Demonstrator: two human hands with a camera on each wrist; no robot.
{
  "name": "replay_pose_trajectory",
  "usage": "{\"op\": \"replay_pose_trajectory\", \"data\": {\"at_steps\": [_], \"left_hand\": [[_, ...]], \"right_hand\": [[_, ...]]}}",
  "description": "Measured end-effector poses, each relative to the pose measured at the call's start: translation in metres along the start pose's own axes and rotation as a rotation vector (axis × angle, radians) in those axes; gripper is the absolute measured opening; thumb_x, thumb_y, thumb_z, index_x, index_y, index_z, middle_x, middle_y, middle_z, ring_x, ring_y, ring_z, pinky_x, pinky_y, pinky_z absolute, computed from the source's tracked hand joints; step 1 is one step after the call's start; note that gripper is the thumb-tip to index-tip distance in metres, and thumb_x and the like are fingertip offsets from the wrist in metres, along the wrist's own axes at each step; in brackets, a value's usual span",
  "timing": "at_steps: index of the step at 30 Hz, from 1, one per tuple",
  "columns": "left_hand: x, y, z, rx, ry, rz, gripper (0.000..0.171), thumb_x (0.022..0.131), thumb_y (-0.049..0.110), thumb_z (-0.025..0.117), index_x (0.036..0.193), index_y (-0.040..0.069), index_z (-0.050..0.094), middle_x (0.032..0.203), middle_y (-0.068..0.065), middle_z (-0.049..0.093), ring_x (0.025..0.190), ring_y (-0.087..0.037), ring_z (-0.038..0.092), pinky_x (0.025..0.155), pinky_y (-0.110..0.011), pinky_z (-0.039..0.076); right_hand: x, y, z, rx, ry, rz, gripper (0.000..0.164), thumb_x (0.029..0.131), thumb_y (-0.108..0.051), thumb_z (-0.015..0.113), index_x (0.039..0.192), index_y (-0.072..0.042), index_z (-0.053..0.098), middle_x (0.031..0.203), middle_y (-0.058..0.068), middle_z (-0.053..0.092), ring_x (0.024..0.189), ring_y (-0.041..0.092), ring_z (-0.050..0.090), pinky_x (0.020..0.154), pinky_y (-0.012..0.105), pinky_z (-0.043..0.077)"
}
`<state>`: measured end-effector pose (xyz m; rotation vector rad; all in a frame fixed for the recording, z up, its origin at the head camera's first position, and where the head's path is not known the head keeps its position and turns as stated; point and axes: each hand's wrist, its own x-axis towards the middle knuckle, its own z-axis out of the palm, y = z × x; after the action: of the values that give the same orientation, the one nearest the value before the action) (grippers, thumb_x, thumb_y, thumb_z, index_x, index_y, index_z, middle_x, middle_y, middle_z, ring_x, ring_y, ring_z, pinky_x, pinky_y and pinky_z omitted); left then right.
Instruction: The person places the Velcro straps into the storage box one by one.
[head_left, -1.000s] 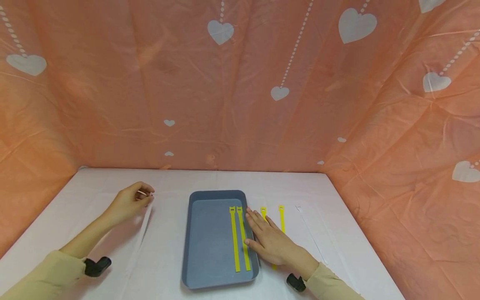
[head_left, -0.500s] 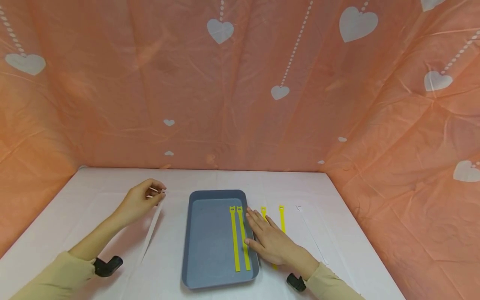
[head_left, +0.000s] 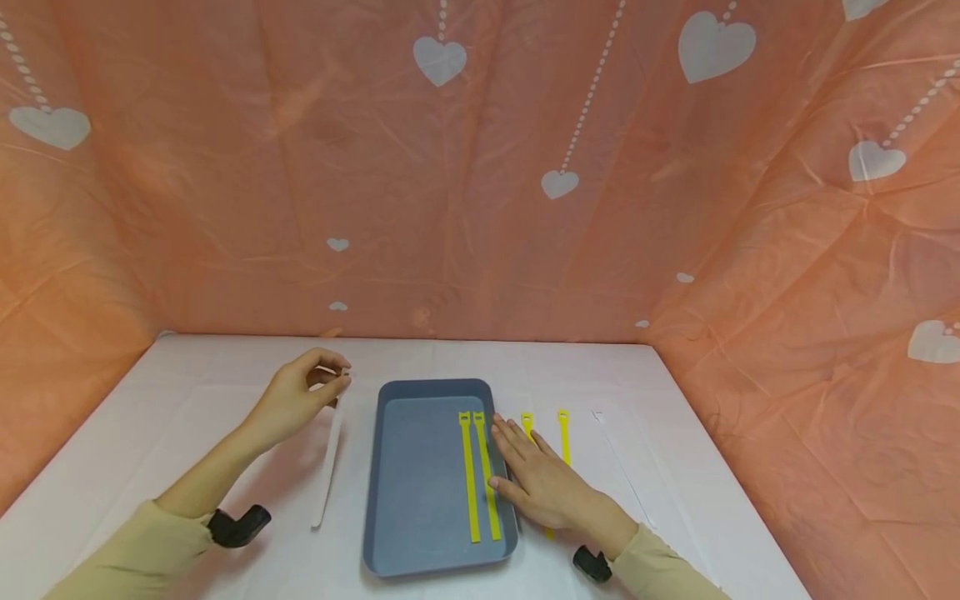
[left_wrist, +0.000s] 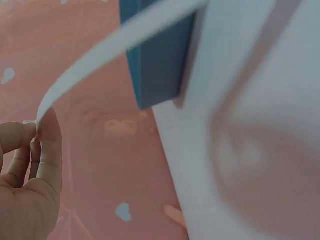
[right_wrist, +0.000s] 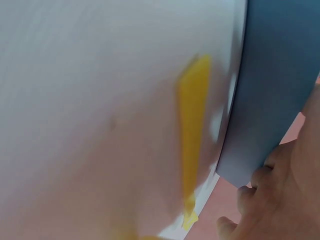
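Note:
My left hand point(head_left: 296, 400) pinches the head end of a white hook-and-loop cable tie point(head_left: 327, 471) between thumb and fingertips. The tie hangs down left of the grey-blue tray point(head_left: 420, 500); in the left wrist view its white band point(left_wrist: 107, 50) curves away from the fingertips. Inside the tray, toward its right side, two yellow cable ties point(head_left: 468, 483) lie side by side, heads at the far end. My right hand point(head_left: 551, 487) rests at the tray's right rim with its fingers extended, partly covering a yellow cable tie point(head_left: 527, 420) on the table.
Another yellow cable tie point(head_left: 565, 437) lies right of the tray, its lower part hidden by my right hand. Farther right is a thin white strip point(head_left: 626, 471), faint against the white tablecloth point(head_left: 697, 533). An orange curtain point(head_left: 480, 267) with hearts encloses the back and sides.
My left hand has moved right and slightly away toward the tray, carrying the white cable tie, which now hangs more steeply. My right hand and the tray have stayed put.

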<state>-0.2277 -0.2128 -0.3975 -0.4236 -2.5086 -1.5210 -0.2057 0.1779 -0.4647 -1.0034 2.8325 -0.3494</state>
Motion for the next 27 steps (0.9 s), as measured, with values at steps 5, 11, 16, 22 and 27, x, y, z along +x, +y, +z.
{"op": "replay_pose_trajectory", "data": {"at_steps": [5,11,16,22,27], "left_hand": [[0.002,0.009,0.004,-0.077,0.006,0.011,0.021,0.101,0.006,0.068,0.119,-0.003,0.062,0.113,-0.022,0.066,0.083,-0.006,0.068,0.071,-0.028,0.062],[0.004,0.022,0.011,-0.156,0.038,0.021,0.022,0.099,0.002,0.069,0.118,-0.005,0.062,0.111,-0.022,0.063,0.082,-0.009,0.068,0.069,-0.028,0.062],[0.004,0.03,0.019,-0.198,0.06,-0.016,0.025,0.1,0.003,0.068,0.121,-0.008,0.06,0.114,-0.024,0.061,0.086,-0.004,0.069,0.071,-0.027,0.062],[0.007,0.034,0.03,-0.26,0.052,-0.073,0.027,0.101,0.003,0.066,0.123,-0.009,0.058,0.118,-0.026,0.061,0.088,-0.005,0.069,0.074,-0.029,0.063],[0.009,0.034,0.041,-0.272,0.025,-0.107,0.026,0.101,0.004,0.065,0.124,-0.007,0.059,0.117,-0.023,0.061,0.088,-0.006,0.069,0.076,-0.03,0.063]], "right_hand": [[0.0,0.0,0.0,0.002,-0.003,0.002,0.077,0.11,-0.055,0.036,0.166,-0.005,0.019,0.175,0.005,0.009,0.16,0.026,0.011,0.127,0.056,0.017],[0.001,-0.001,0.0,0.003,-0.01,0.006,0.077,0.11,-0.055,0.037,0.166,-0.005,0.019,0.175,0.005,0.008,0.16,0.027,0.011,0.127,0.057,0.018],[0.001,-0.001,-0.001,0.003,-0.008,0.004,0.077,0.11,-0.055,0.036,0.166,-0.005,0.019,0.175,0.005,0.008,0.16,0.026,0.011,0.127,0.057,0.018],[0.001,0.0,0.0,0.002,-0.006,0.005,0.077,0.11,-0.054,0.037,0.166,-0.005,0.019,0.175,0.005,0.008,0.16,0.027,0.012,0.127,0.057,0.018],[0.0,0.0,0.0,0.0,-0.005,0.003,0.077,0.11,-0.055,0.036,0.166,-0.005,0.019,0.175,0.004,0.008,0.161,0.026,0.011,0.127,0.057,0.018]]}}
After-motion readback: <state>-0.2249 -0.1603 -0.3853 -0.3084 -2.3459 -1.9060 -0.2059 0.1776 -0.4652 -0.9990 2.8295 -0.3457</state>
